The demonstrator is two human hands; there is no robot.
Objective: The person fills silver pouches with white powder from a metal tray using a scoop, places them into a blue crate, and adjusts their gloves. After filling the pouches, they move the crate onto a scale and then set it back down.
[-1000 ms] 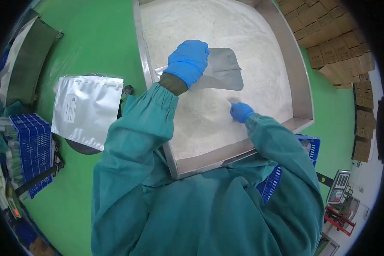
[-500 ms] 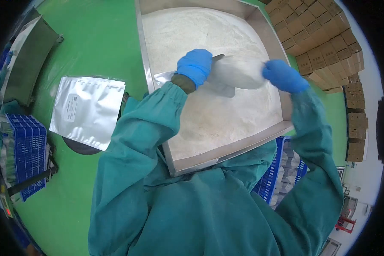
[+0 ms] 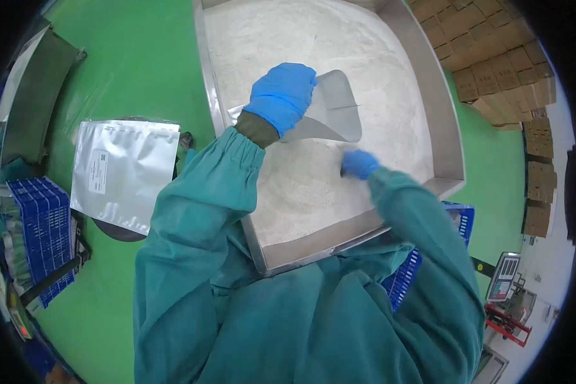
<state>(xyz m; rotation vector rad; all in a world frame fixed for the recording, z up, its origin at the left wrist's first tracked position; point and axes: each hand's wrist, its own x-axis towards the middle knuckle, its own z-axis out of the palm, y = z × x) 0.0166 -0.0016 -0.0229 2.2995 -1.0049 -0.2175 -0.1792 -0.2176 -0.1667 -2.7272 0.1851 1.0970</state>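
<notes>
My left hand (image 3: 280, 96), in a blue glove, is closed round the handle of a grey metal scoop (image 3: 336, 105), over a large metal tray (image 3: 445, 115) of white powder (image 3: 301, 185). The scoop's blade is tilted, and no powder shows on its visible face. Lower and to the right, my right hand (image 3: 361, 164), also gloved in blue, is low over the powder; motion blur and the angle hide its fingers. A bit of silvery material (image 3: 235, 114) shows beside my left wrist at the tray's left wall.
A silver pouch with a label (image 3: 125, 173) lies on a dark round surface left of the tray. Blue crates (image 3: 45, 224) stand at the far left and under the tray's right corner (image 3: 403, 281). Stacked cartons (image 3: 493, 70) and a scale display (image 3: 504, 276) are on the right.
The scoop has turned and no longer has the heap of white powder near it. My right hand has moved down and left over the powder. The view has shifted slightly.
</notes>
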